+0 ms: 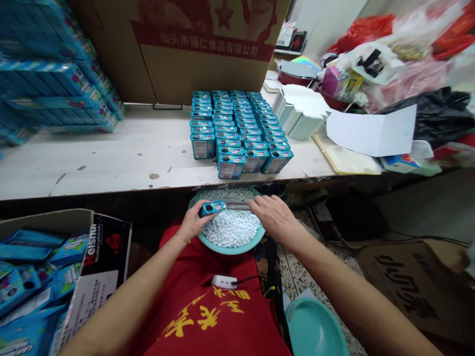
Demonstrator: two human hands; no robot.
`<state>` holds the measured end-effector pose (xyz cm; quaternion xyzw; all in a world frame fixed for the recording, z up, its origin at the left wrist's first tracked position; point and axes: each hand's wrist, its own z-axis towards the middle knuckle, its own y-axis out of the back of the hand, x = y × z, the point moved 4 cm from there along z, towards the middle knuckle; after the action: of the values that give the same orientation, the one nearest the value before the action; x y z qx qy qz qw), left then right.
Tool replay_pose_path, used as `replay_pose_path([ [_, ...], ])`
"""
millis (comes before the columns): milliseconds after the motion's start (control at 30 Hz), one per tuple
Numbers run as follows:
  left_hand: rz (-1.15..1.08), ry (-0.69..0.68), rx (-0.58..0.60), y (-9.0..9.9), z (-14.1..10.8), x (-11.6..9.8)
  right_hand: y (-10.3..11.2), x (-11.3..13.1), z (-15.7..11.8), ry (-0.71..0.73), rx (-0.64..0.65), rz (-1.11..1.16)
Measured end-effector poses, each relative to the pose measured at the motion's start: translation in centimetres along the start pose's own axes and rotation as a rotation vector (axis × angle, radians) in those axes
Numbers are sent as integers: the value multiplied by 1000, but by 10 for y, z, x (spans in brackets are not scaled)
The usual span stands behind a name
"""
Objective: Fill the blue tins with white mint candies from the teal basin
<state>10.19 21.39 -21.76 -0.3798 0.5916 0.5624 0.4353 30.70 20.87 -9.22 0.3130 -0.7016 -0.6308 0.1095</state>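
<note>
My left hand [194, 220] is closed around a small blue candy tin [213, 208], tipped on its side over a teal basin [230, 249]. White candy pellets [233, 228] fill the basin on my lap. In my right hand [273, 214] is a grey metal scoop [237, 205], its far end at the tin's open end. Rows of blue tins [237, 129] stand upright on the white table [111, 158] in front of me.
A carton [92, 247] of blue packs stands at the left. Stacked blue boxes [52, 94] and a large cardboard box [200, 69] are behind. White card stacks [300, 111] and plastic bags [401, 64] lie at the right. A teal bowl [317, 326] sits low at the right.
</note>
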Motion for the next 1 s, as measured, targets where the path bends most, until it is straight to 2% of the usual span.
replay_pose_path([
  [100,-160,103,-33,7,0,14,-55,-18,-18,-86,111,62],
  [167,-265,192,-64,5,0,27,-97,-13,-18,-129,195,151],
  [233,-370,274,-75,-6,1,37,-131,3,-7,-189,247,277],
  [300,-481,340,-54,-22,2,44,-152,22,12,-252,243,378],
  [367,-544,367,-22,-34,3,44,-161,36,28,-311,207,455],
  [433,-504,336,-10,-34,3,40,-164,39,35,-348,175,537],
  [567,-307,206,-27,-4,0,26,-157,20,24,-374,107,723],
  [633,-225,166,-21,10,-2,21,-145,5,15,-375,65,781],
  [700,-155,134,-15,16,-4,18,-125,-7,9,-341,21,805],
  [833,-40,55,-1,7,-3,10,-74,-17,9,-212,-14,750],
  [1000,105,-23,30,-8,1,2,-23,-7,22,-75,80,580],
])
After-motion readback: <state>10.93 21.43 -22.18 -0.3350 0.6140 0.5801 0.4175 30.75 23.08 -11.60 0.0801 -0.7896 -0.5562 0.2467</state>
